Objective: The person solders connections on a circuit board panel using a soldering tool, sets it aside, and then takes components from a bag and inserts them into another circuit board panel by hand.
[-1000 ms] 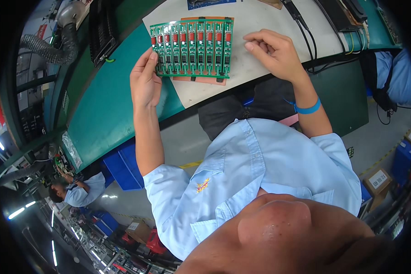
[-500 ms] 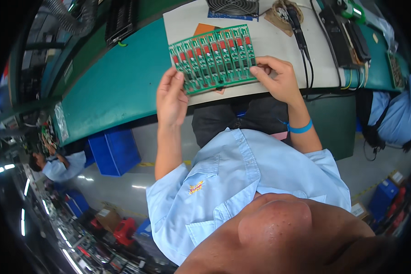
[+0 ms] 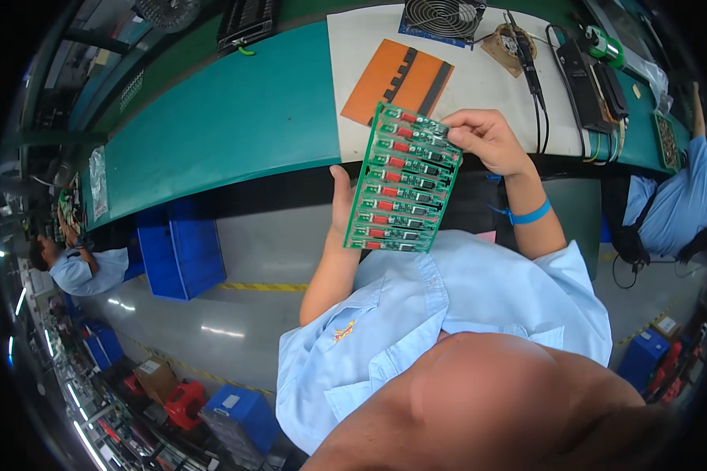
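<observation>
A green circuit board panel (image 3: 404,184), made of several parallel strips with red and black parts, is held up in front of the table's edge. My right hand (image 3: 487,140) pinches its upper right corner between thumb and fingers; a blue band circles that wrist. Beside the panel's left edge is my left hand (image 3: 341,200), its thumb stretched upward and apart from the board. The other left fingers are hidden behind the panel, so whether they touch it cannot be seen. Beyond the panel an orange plate (image 3: 377,78) with dark slots lies on the white mat (image 3: 346,39).
A fan (image 3: 441,17) stands at the back. Right of it are a soldering iron (image 3: 531,74) on its stand, a black box (image 3: 581,86) and cables. Green mat (image 3: 236,118) covers the table's left. A blue bin (image 3: 182,255) sits below; co-workers sit at both sides.
The panel has turned about a quarter turn and come nearer to me, uncovering the orange plate. My left hand has let go of its edge and moved lower; my right keeps its pinch.
</observation>
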`<state>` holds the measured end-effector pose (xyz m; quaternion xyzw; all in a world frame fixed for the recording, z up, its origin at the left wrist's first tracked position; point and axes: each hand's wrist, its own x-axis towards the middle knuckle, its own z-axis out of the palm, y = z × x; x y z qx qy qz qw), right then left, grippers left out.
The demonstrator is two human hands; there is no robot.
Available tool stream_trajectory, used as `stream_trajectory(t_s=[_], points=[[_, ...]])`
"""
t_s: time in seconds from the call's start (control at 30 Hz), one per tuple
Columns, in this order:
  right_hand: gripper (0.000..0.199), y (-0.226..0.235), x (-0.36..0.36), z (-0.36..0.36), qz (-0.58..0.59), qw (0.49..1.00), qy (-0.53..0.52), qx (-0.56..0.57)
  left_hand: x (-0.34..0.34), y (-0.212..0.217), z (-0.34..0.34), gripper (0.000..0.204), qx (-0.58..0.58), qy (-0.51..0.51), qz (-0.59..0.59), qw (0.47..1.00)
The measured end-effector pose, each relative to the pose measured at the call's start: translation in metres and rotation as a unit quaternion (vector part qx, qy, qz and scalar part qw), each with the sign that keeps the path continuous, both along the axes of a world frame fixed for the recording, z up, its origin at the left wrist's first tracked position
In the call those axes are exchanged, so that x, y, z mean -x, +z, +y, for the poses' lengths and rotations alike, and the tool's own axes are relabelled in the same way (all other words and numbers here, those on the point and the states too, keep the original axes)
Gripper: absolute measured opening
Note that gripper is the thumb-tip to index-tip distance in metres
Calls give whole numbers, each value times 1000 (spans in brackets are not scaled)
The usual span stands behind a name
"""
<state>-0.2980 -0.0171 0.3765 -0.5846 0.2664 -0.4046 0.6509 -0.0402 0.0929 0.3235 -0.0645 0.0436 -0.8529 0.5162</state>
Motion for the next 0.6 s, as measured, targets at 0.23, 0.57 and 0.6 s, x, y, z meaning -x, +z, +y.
stream_trajectory(t_s=[0.23, 0.57, 0.6], points=[[24, 14, -34, 8, 65, 995, 73, 28, -21, 16, -6, 129, 147, -141, -197, 959], [61, 10, -92, -65, 485, 772, -193, 363, -70, -11, 7, 131, 107, -56, -136, 983], [71, 2, -103, -73, 603, 686, -187, 361, -73, -17, 9, 132, 105, -31, -127, 986]])
